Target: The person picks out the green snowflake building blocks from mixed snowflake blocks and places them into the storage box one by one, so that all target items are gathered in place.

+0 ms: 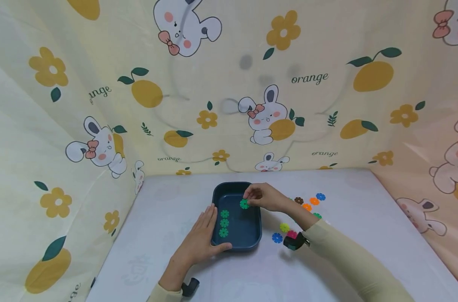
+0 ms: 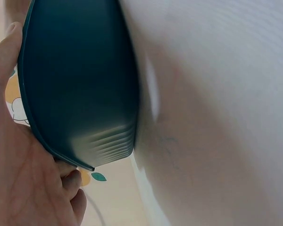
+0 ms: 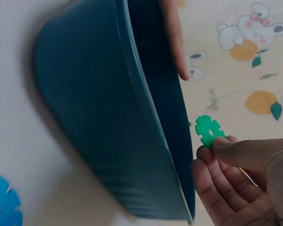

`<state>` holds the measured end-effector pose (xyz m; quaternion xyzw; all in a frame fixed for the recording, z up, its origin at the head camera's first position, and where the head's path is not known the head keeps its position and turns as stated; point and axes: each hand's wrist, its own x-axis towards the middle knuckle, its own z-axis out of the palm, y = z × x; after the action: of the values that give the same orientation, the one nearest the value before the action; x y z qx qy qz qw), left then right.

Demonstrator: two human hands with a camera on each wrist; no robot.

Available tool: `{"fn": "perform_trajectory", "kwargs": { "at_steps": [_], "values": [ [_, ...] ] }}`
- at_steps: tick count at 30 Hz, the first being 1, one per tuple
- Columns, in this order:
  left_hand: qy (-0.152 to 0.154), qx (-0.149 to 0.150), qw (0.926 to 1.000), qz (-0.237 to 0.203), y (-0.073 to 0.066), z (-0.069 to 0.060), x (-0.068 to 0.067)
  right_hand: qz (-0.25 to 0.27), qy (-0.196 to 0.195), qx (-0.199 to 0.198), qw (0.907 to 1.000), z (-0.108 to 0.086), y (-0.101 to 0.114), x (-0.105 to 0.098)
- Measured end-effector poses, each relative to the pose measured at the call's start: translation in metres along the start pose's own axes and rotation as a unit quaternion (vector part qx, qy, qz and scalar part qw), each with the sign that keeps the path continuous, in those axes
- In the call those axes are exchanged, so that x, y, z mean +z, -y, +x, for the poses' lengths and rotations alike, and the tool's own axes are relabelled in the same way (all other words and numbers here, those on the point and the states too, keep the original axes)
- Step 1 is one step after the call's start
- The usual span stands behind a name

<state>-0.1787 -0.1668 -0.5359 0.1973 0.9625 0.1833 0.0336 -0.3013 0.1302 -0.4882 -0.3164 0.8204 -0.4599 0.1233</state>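
Biggest thing here is the cream backdrop (image 1: 229,126) with bunnies and oranges printed all over it, filling the top and both sides of the head view. Below that is a whitish worktop (image 1: 168,201) across the lower half, and around the middle of it sits a dark blue tray (image 1: 241,228), kinda deep with rounded corners. The left hand (image 1: 201,241) is on the tray's left side, fingers pretty much straight along the rim and thumb over the near edge, so it's bracing, not clenched. The right hand (image 1: 264,197) is over the tray's upper right corner, with fingers and thumb pinching a green disc (image 1: 244,204) by its edge; the right wrist view shows that grip nicely, disc up by the rim. Each wrist has a little black camera (image 1: 191,287) on it. Last, the small stuff: three green discs (image 1: 224,223) line up along the tray's left side, and right of the tray there's a loose scatter of notched discs (image 1: 314,201) in blue, orange, yellow, pink, brown and green, partly hidden by the right arm.
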Motion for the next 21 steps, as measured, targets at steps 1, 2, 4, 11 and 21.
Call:
{"fn": "perform_trajectory", "kwargs": {
  "at_steps": [1,2,4,11,21],
  "values": [
    [0.0,0.001,1.0,-0.002,0.0,0.0,0.0,-0.002,0.0,-0.002,1.0,0.005,0.0,0.002],
    [0.0,0.003,1.0,-0.003,0.0,0.0,0.0,-0.006,-0.001,-0.002,1.0,0.009,0.0,0.004],
    [0.0,0.004,1.0,-0.005,0.0,0.0,0.0,-0.015,-0.003,-0.003,0.9999,0.018,0.001,0.007],
    [0.006,0.005,0.9999,-0.007,0.001,0.001,-0.001,-0.025,-0.002,-0.001,0.9997,0.043,0.006,0.013],
    [0.007,0.004,1.0,-0.004,0.001,0.0,-0.001,-0.01,-0.046,0.04,0.9981,0.06,0.007,0.036]
  ]
}}
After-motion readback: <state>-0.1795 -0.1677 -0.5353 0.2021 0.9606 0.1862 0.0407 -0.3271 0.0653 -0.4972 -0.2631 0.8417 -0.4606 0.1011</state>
